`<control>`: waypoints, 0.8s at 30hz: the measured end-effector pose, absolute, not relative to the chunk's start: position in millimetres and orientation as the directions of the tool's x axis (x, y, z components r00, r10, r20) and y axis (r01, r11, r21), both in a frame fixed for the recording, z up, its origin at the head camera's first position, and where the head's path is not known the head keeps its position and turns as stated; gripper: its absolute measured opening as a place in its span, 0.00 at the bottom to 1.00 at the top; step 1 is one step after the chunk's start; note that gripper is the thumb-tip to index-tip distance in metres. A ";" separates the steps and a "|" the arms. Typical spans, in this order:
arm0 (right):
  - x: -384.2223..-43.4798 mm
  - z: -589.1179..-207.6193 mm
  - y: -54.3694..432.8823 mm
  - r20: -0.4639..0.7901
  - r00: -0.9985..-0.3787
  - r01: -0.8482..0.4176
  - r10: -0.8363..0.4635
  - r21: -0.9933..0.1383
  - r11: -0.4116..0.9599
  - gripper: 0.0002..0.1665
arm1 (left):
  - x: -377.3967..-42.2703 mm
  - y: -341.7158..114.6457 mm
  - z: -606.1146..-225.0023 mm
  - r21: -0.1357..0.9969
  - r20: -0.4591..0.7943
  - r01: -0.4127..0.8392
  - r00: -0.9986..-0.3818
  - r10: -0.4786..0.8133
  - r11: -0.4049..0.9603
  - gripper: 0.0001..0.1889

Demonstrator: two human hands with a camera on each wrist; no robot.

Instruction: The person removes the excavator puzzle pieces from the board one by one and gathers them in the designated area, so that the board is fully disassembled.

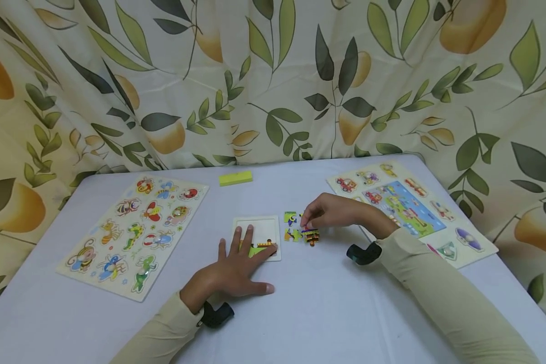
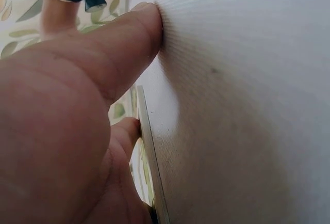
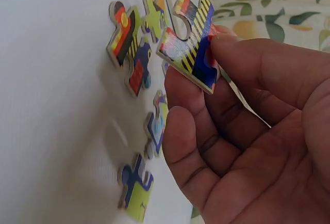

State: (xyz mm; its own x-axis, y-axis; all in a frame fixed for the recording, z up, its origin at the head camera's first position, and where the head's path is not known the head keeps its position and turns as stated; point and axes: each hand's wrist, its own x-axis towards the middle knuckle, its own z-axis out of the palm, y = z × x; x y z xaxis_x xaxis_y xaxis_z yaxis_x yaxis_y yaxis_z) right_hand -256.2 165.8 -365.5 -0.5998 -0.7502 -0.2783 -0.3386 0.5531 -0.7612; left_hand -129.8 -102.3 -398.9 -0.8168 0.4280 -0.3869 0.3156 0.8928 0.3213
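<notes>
My left hand [image 1: 241, 263] lies with spread fingers on a small white puzzle tray [image 1: 264, 227], its thumb [image 2: 139, 25] touching the tabletop. Colored pieces [image 1: 265, 243] sit in the tray's lower part, partly covered by that hand. To the right of the tray, my right hand [image 1: 329, 210] pinches a jigsaw piece [image 3: 188, 51] between thumb and fingers. This piece has yellow and black stripes with blue and red patches, and is held up off the table. Several loose jigsaw pieces [image 1: 293, 235] lie below it, shown from the side in the right wrist view.
A board with insect figures [image 1: 118, 287] lies at the left. A board with vehicle pictures [image 1: 446, 235] is at the right, partly under my right forearm. A yellow-green block [image 1: 235, 178] rests near the back edge. Behind the table [image 1: 291, 323] hangs a leaf-patterned curtain [image 1: 273, 101].
</notes>
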 end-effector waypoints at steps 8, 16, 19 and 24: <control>-257.6 -362.7 183.2 -0.325 -0.623 -0.313 -0.712 -0.730 0.607 0.08 | -128.4 -101.7 -399.7 0.324 -0.383 0.312 -0.820 0.426 0.893 0.45; -258.3 -362.0 192.7 -0.335 -0.648 -0.290 -0.684 -0.722 0.628 0.07 | -128.2 -100.9 -398.8 0.327 -0.373 0.319 -0.821 0.432 0.890 0.45; -258.3 -362.9 192.4 -0.364 -0.646 -0.271 -0.671 -0.712 0.647 0.07 | -128.4 -101.1 -399.4 0.325 -0.370 0.321 -0.822 0.432 0.889 0.45; -255.5 -363.0 190.1 -0.398 -0.639 -0.269 -0.658 -0.686 0.676 0.07 | -128.3 -101.5 -400.2 0.330 -0.371 0.321 -0.821 0.435 0.888 0.45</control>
